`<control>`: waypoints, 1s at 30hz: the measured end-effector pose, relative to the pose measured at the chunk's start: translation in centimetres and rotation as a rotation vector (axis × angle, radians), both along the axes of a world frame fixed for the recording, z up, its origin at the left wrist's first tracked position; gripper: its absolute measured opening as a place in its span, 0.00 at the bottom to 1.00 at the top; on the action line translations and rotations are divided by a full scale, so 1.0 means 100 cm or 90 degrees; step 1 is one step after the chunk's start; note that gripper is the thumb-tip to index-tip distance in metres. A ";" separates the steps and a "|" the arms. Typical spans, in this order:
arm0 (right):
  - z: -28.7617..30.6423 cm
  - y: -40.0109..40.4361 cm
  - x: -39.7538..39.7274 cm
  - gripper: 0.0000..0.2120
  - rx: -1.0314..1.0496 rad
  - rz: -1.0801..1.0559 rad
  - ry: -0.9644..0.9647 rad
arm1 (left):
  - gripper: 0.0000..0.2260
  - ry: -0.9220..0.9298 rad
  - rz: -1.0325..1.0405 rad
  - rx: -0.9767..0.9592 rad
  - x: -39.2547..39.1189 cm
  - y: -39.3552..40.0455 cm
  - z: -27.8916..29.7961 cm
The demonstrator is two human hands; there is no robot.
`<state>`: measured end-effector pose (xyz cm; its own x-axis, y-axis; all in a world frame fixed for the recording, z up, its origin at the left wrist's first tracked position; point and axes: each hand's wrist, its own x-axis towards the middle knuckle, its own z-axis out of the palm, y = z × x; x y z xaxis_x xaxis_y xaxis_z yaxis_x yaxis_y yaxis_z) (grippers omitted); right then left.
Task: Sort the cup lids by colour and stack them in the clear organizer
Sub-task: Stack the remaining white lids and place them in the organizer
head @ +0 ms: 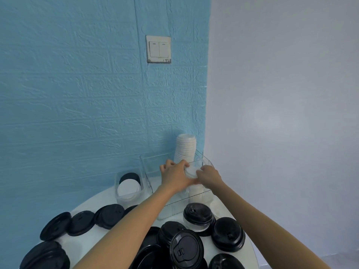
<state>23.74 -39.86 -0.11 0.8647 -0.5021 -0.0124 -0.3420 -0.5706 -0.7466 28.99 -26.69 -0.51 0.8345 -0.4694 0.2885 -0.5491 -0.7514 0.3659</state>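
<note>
Round white desk [250, 247]: loose glossy black plastic cup lids [228, 236] heaped across its near half. Clear plastic organizer [149, 171] stood at 12 o'clock, a tall stack of white plastic lids [185, 147] in its far end. Left hand [174, 175] and right hand [208, 174] together gripped a white round lid [191, 171] over the organizer. Small clear tub [129, 186] at 10 o'clock held black and white lids.

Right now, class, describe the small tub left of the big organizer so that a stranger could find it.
Start at the light switch on the blue wall and drop to the round table. The small clear tub stands left of the large clear organizer. It alone shows a white lid overlapping a black one.
</note>
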 end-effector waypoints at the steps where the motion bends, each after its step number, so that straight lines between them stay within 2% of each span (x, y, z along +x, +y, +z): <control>1: 0.000 0.000 0.000 0.10 0.007 0.007 0.003 | 0.40 -0.001 0.002 0.008 -0.001 0.001 0.001; 9: -0.002 0.001 -0.003 0.14 0.005 0.030 -0.033 | 0.38 -0.056 0.037 0.045 -0.004 -0.001 0.000; 12: -0.009 0.000 -0.006 0.07 0.039 0.021 -0.070 | 0.38 -0.071 0.044 0.045 -0.008 0.000 0.000; 17: -0.010 0.002 -0.005 0.05 0.017 0.031 -0.069 | 0.38 -0.086 0.041 0.095 -0.011 -0.001 0.004; 22: -0.009 0.005 -0.009 0.21 -0.004 0.033 -0.048 | 0.40 -0.106 0.044 0.151 -0.012 0.000 0.002; 24: -0.007 0.004 -0.011 0.23 0.001 0.039 -0.040 | 0.41 -0.114 0.033 0.152 -0.013 0.004 0.001; 27: -0.003 0.003 -0.014 0.27 0.026 0.036 -0.039 | 0.40 -0.080 0.013 0.103 -0.018 0.015 0.000; 30: 0.004 0.007 -0.015 0.27 -0.041 0.025 -0.062 | 0.35 -0.060 0.013 0.007 -0.018 0.033 0.006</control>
